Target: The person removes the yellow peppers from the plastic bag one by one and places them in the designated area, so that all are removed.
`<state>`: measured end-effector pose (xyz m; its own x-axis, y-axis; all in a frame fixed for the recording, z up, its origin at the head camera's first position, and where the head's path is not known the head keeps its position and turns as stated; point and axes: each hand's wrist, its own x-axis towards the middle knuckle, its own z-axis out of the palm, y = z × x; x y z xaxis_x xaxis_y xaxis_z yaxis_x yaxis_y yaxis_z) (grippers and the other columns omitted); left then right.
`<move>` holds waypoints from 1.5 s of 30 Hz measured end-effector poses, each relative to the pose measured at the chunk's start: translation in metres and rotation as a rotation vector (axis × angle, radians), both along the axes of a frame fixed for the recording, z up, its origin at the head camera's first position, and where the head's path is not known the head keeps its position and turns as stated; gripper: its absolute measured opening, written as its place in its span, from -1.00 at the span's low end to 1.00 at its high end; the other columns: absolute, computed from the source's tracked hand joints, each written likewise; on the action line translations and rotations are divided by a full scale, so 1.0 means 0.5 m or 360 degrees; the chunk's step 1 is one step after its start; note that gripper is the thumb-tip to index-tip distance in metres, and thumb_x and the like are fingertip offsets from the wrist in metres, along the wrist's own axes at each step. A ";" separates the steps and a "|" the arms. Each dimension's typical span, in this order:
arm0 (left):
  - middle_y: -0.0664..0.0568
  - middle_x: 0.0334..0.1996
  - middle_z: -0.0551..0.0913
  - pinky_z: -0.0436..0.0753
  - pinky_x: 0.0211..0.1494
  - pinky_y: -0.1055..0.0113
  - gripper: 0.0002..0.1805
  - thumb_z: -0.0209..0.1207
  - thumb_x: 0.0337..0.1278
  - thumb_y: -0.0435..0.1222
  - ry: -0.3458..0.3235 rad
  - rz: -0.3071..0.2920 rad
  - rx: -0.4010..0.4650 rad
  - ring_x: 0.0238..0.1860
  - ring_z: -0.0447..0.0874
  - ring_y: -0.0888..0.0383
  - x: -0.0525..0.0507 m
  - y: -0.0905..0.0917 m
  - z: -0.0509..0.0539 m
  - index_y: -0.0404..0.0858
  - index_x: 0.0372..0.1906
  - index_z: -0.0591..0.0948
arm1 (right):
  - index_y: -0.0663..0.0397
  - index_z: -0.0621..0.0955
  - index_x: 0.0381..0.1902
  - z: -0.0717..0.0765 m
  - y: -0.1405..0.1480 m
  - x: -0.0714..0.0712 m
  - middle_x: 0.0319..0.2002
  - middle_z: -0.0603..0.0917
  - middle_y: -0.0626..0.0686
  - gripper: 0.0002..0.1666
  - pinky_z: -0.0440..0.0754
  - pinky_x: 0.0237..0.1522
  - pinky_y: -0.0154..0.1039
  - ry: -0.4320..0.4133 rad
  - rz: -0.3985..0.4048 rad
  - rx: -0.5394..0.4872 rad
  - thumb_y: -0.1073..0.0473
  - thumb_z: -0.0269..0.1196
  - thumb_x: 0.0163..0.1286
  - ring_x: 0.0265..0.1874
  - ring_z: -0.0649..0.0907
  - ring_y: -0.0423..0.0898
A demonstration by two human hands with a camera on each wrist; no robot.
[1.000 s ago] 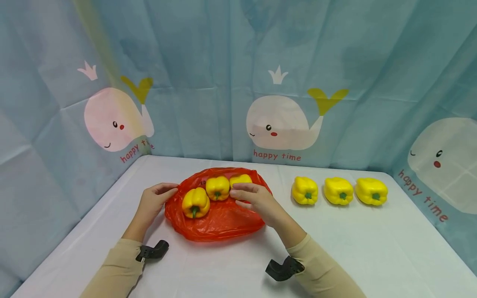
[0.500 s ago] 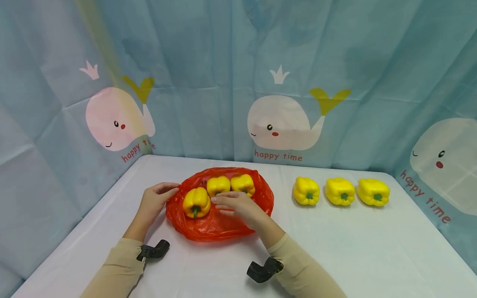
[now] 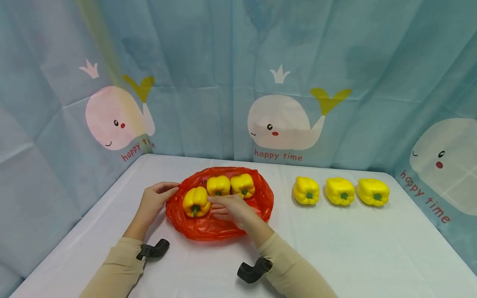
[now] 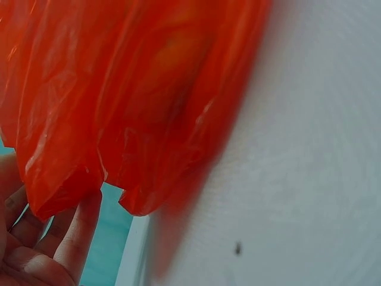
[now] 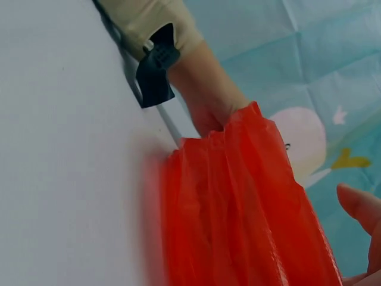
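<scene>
A red plastic bag (image 3: 223, 231) lies wide open on the white table with three yellow peppers inside: one at front left (image 3: 191, 198), one at the back (image 3: 218, 183) and one at back right (image 3: 241, 182). At the bag's left rim, my left hand (image 3: 152, 203) holds the plastic; its fingers (image 4: 86, 223) touch the bag's edge in the left wrist view. My right hand (image 3: 235, 210) is over the bag with fingers extended, their tips beside the front-left pepper's right side. The right wrist view shows this hand (image 5: 368, 232) partly, beside the red plastic (image 5: 238, 220).
Three more yellow peppers (image 3: 305, 188) (image 3: 338, 188) (image 3: 372, 188) stand in a row to the right of the bag on the white table (image 3: 335, 244). A blue curtain (image 3: 201, 120) with whale prints hangs behind and at the sides.
My right hand has moved left and slightly down over the bag, from the back-right pepper to beside the front-left one. My left hand has stayed at the left rim.
</scene>
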<state>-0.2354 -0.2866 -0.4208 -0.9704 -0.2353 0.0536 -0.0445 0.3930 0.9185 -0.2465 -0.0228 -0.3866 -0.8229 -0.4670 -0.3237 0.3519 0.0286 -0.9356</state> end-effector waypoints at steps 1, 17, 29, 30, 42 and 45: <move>-0.10 0.10 0.66 0.59 -0.05 0.66 -0.46 0.18 0.34 0.01 0.0006 0.0001 0.0003 -0.09 0.53 0.40 0.000 -0.001 0.000 -0.31 0.19 0.60 | 0.33 0.51 0.23 0.000 -0.003 0.001 0.10 0.65 0.24 -0.40 0.65 0.15 -0.10 -0.0021 -0.0011 -0.0009 0.01 0.29 0.40 0.04 0.73 0.09; -0.20 0.17 0.62 0.59 -0.04 0.66 -0.46 0.18 0.34 0.03 0.0003 -0.0009 -0.0010 -0.05 0.53 0.34 0.004 0.002 0.003 -0.29 0.19 0.61 | 0.30 0.35 0.32 -0.008 -0.044 -0.003 0.20 0.54 0.21 -0.15 0.62 0.21 -0.03 -0.0131 -0.0089 0.0143 -0.06 0.42 0.25 0.11 0.64 0.10; -0.23 0.18 0.62 0.59 -0.04 0.66 -0.47 0.17 0.34 0.02 0.0005 -0.0021 0.0008 -0.07 0.55 0.35 0.004 0.001 0.002 -0.29 0.19 0.61 | 0.31 0.21 0.39 0.002 -0.067 -0.013 0.10 0.53 0.21 0.05 0.63 0.20 -0.04 -0.0251 -0.0168 0.0244 -0.11 0.47 0.18 0.07 0.64 0.07; -0.23 0.18 0.61 0.59 -0.04 0.66 -0.47 0.17 0.35 0.02 0.0004 -0.0020 0.0010 -0.07 0.55 0.34 0.003 0.001 0.002 -0.30 0.19 0.60 | 0.31 0.21 0.38 0.003 -0.068 -0.013 0.08 0.54 0.21 0.05 0.64 0.19 -0.04 -0.0260 -0.0171 0.0247 -0.11 0.47 0.18 0.05 0.65 0.07; -0.22 0.16 0.63 0.59 -0.05 0.66 -0.47 0.18 0.34 0.00 0.0011 -0.0011 0.0010 -0.09 0.55 0.39 0.000 -0.002 -0.003 -0.30 0.18 0.61 | 0.25 0.25 0.34 0.007 -0.076 -0.018 0.02 0.59 0.19 0.00 0.69 0.10 -0.10 -0.0338 -0.0200 0.0284 -0.12 0.47 0.17 0.02 0.67 0.05; -0.23 0.17 0.62 0.59 -0.04 0.66 -0.47 0.18 0.35 0.00 0.0012 -0.0017 0.0009 -0.09 0.55 0.40 -0.001 -0.003 -0.005 -0.31 0.19 0.60 | 0.25 0.24 0.35 0.005 -0.074 -0.019 0.03 0.58 0.19 -0.01 0.69 0.10 -0.10 -0.0356 -0.0200 0.0260 -0.08 0.47 0.17 0.04 0.67 0.06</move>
